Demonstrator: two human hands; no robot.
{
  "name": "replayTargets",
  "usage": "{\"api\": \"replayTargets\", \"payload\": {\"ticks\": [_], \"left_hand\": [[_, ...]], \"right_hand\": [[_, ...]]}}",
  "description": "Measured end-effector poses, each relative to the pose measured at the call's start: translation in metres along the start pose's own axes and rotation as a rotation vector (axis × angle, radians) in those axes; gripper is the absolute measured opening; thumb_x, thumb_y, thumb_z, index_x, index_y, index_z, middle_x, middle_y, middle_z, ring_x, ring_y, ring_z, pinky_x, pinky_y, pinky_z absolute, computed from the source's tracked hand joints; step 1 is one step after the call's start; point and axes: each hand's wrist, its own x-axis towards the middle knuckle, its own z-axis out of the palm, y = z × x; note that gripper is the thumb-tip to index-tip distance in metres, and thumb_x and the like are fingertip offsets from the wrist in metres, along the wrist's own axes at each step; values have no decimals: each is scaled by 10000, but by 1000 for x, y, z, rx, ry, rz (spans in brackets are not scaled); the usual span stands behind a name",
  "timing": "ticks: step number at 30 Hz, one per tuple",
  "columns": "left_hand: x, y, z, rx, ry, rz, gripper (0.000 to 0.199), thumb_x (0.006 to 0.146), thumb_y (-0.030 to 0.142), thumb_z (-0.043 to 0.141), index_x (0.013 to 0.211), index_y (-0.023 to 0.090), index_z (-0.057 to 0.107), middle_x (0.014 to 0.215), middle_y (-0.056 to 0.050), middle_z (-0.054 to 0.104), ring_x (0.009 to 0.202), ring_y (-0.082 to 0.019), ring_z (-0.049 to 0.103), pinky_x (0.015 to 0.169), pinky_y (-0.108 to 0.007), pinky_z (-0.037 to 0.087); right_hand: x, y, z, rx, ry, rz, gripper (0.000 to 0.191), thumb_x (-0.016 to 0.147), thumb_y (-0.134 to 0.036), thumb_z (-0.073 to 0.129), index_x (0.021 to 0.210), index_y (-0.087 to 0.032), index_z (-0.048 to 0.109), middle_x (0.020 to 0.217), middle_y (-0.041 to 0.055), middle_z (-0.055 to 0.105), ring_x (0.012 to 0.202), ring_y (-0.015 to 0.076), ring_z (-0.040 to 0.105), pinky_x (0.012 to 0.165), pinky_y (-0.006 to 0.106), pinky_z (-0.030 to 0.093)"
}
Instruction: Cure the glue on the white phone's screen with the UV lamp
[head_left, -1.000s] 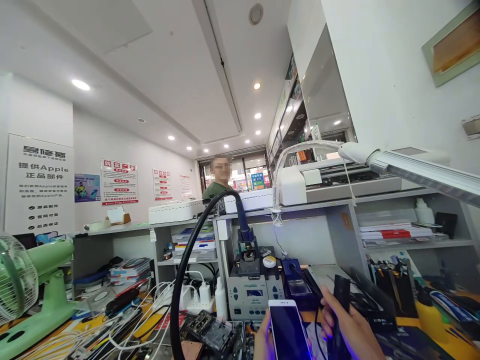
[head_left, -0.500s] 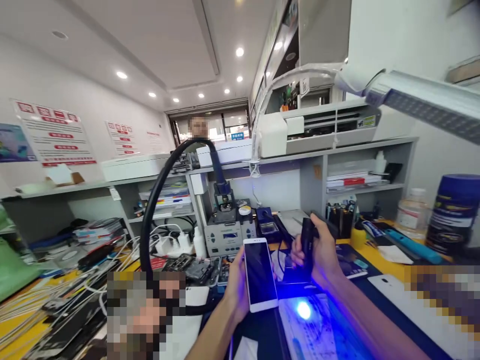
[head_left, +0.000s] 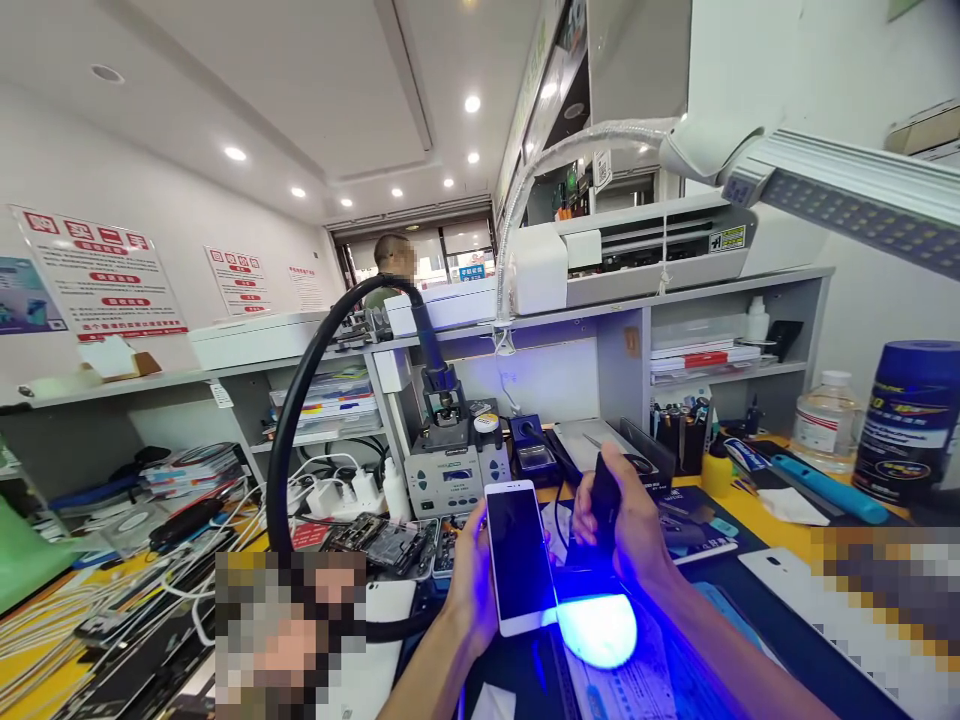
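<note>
My left hand point(head_left: 469, 580) is closed round the left edge of a white smartphone point(head_left: 521, 560), held upright with its dark screen toward me. To the right of the phone, my right hand point(head_left: 634, 520) grips a black flashlight point(head_left: 604, 490) that points down and gives off blue-violet light. The bright blue spot falls beside the phone's lower right corner, on a printed paper sheet point(head_left: 630, 680) lying over the dark work mat point(head_left: 525, 680). Fingers of my right hand wrap the flashlight's barrel, so part of it is hidden.
A hot-air station point(head_left: 450, 480) with a thick black hose point(head_left: 289, 440) stands behind the phone. Opened phone parts point(head_left: 382, 540) and cables point(head_left: 202, 530) crowd the left. At right are a blue spray can point(head_left: 907, 430) and a clear bottle point(head_left: 825, 420). One person point(head_left: 394, 262) is beyond the shelf.
The flashlight has tilted, and its blue spot has grown larger and come up beside the phone's lower corner. The person behind the shelf has turned sideways. My view has shifted slightly.
</note>
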Motion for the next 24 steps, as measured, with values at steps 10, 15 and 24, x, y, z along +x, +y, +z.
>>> {"api": "replayTargets", "payload": {"ticks": [10, 15, 24], "left_hand": [[-3, 3, 8, -16, 58, -21, 457, 877, 509, 633, 1106, 123, 715, 827, -98, 757, 759, -252, 713, 803, -382, 542], [-8, 6, 13, -9, 111, -30, 459, 873, 510, 635, 1102, 120, 712, 838, -104, 759, 763, -252, 717, 792, -374, 546], [-4, 5, 12, -8, 21, -4, 565, 894, 593, 571, 1143, 102, 698, 914, -131, 762, 822, -278, 713, 862, -415, 520]], "right_hand": [[-15, -1, 3, -651, 116, -401, 535, 903, -678, 551, 681, -210, 688, 682, 46, 693, 635, 198, 655, 598, 301, 510], [-22, 1, 3, -801, 110, -320, 499, 898, -689, 532, 860, -229, 720, 711, 36, 711, 672, 231, 679, 544, 303, 518], [-21, -6, 5, -737, 60, -296, 382, 854, -610, 669, 939, -253, 777, 676, 19, 732, 614, 229, 671, 612, 332, 538]]}}
